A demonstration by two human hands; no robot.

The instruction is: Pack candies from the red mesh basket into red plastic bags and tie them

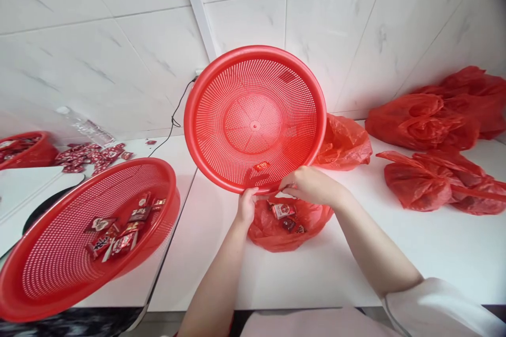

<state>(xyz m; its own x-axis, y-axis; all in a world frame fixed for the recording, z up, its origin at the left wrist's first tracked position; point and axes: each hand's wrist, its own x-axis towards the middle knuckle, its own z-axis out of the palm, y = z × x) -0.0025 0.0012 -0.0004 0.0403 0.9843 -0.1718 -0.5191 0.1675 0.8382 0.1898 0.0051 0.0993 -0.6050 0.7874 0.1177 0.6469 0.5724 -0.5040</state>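
Note:
A red plastic colander basket (255, 110) is tipped up on its side, its open mouth facing me. A small red packet (261, 166) lies low inside it. My left hand (247, 208) grips the lower rim, thumb over the edge and fingers mostly hidden. To the right along that rim, my right hand (306, 185) is closed, its fingertips pinching what looks like the edge of a red plastic bag (272, 237) against the basket. Directly below the rim the bag gapes, with several wrapped snack packets (283, 211) inside.
At left stands another red colander basket (158, 174) with several packets. Behind it are loose red packets (95, 155), a clear bottle (89, 129) and a third red basket (43, 150). Full red bags (419, 121) line the right wall. A black cable (174, 116) hangs from the wall.

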